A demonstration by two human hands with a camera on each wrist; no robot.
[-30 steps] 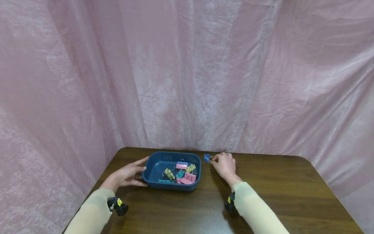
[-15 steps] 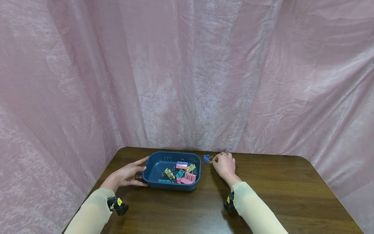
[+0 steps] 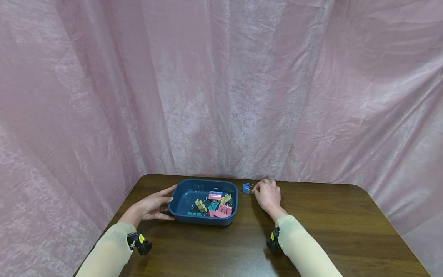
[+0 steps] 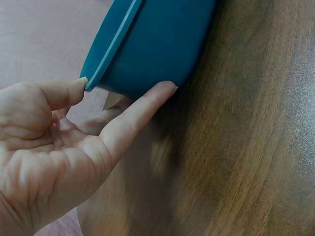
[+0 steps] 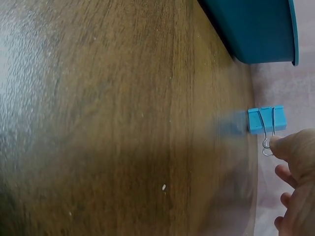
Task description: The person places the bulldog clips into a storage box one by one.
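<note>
A blue plastic bin (image 3: 183, 222) stands on the table with several pink, yellow, teal and blue binder clips (image 3: 221, 211) heaped mostly in its right half. At its left end, my left hand (image 3: 154, 206) rests with thumb tip on the rim and fingers stretched out along the outer wall, as the left wrist view (image 4: 138, 115) also shows. Just right of the bin, my right hand (image 3: 268, 195) pinches the wire handles of a blue binder clip (image 3: 246, 188). In the right wrist view this clip (image 5: 267, 119) points away from the fingertips; the fingers behind the thumb are partly hidden.
The brown wooden table (image 3: 328, 227) runs to a rounded far-right corner. Pink velvet curtain (image 3: 221, 96) hangs close behind its back edge and at both sides. A tiny white speck (image 5: 164, 187) lies on the wood.
My right hand has shifted slightly to the right with the blue binder clip, whose angle has turned a little. The left hand and bin stay in place.
</note>
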